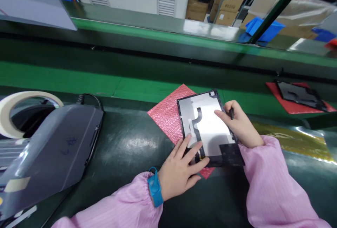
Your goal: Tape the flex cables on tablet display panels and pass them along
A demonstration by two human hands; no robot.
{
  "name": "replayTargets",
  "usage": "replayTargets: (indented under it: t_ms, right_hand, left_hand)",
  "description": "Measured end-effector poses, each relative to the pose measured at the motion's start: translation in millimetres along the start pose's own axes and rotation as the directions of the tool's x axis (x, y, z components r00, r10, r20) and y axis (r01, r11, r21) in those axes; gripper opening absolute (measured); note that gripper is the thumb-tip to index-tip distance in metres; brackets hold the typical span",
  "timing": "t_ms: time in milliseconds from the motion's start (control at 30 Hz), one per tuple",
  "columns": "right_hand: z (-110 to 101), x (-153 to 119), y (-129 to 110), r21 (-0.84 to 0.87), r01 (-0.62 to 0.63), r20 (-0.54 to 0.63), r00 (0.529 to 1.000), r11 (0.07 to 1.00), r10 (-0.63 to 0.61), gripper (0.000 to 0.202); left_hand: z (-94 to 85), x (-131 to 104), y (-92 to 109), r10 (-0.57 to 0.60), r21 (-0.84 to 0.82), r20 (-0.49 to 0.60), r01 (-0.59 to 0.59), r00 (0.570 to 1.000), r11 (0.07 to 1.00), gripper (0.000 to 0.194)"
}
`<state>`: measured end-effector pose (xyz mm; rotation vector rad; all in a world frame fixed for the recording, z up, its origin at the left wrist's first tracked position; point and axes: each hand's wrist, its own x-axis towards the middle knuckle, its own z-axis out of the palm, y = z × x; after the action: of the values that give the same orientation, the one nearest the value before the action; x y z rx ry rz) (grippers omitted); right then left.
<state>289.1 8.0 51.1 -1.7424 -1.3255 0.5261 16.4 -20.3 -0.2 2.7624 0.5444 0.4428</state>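
A thin display panel (210,126) with a silver-white back, black edges and a dark ribbon cable (197,126) rests at a slant on a red bubble-wrap sheet (168,110). My left hand (181,168), a blue wrist strap (156,188) at its wrist, lies with fingers spread on the panel's lower left part. At the right edge, my right hand (240,124) is closed around a small black object (231,113), mostly hidden by the fingers. Its thumb reaches over the panel's back.
Left stands a grey machine (63,147) with a cable, beside a roll of cream tape (6,115). Another panel (300,96) lies on a red sheet (286,106) at the right, above a yellow transparent film (295,140). A green ledge (131,31) crosses behind; cartons (231,1) stand beyond.
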Motion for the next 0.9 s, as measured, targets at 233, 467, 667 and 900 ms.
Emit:
replayTargets:
  t_ms: [233,467,667,900]
  right_hand:
    - [-1.6,107.7,10.9,-0.015,-0.047,-0.410,0.911,0.999,0.037,0.035]
    - [-28.0,155.7,67.2,-0.260,-0.282,-0.429,0.890,0.923,0.152,0.027]
    - [-117.8,111.7,115.8,-0.473,-0.401,-0.500,0.855,0.785,0.136,0.033]
    - [-157.8,98.9,141.3,-0.587,-0.288,-0.440,0.898,0.756,0.000,0.041]
  left_hand:
    - [-1.0,1.7,-5.8,0.052,-0.006,0.091,-0.052,0.994,0.999,0.060]
    - [-2.5,1.9,-12.1,0.060,-0.001,0.131,-0.061,0.989,0.998,0.058]
    - [-6.7,4.3,-9.9,0.039,0.017,0.164,-0.043,0.986,0.999,0.064]
    - [-10.9,8.2,-6.9,0.039,0.031,0.189,-0.046,0.981,0.998,0.067]
